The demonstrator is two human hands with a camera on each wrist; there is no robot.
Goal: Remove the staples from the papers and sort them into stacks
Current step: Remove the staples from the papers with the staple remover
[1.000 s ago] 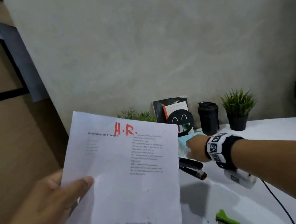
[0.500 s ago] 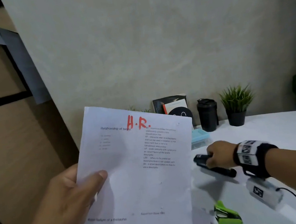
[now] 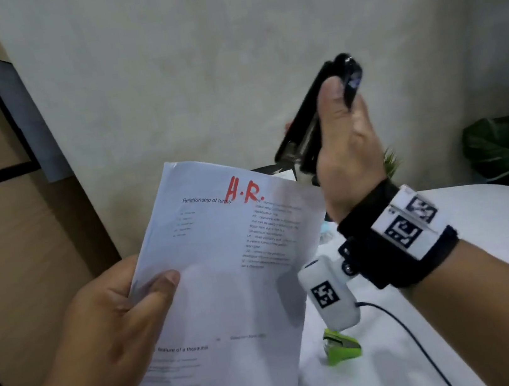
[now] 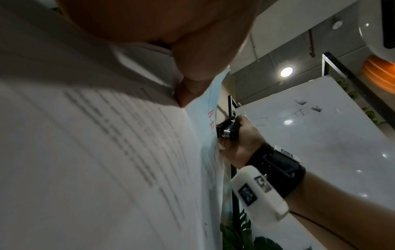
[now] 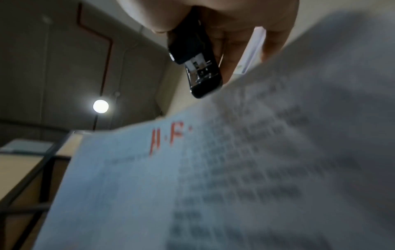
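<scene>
white table [image 3: 498, 222] at 4 o'clock. left hand [image 3: 102, 331], at 8 o'clock, pinches printed papers [image 3: 222, 296] (red "h.r." on top) upright by their left edge. right hand [image 3: 343, 133], at 1 o'clock, grips a raised black stapler [image 3: 306, 125]. green staple remover [image 3: 342, 346] lies on the table at 5 o'clock.

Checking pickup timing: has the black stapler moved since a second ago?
Yes. The black stapler lay on the white table a second ago; now the right hand holds it raised against the wall, above the papers.

Potted plant [image 3: 391, 161] behind wrist, dark leafy plant [image 3: 504, 149] far right, white table [image 3: 498, 222], ceiling light [image 5: 100, 106].
</scene>
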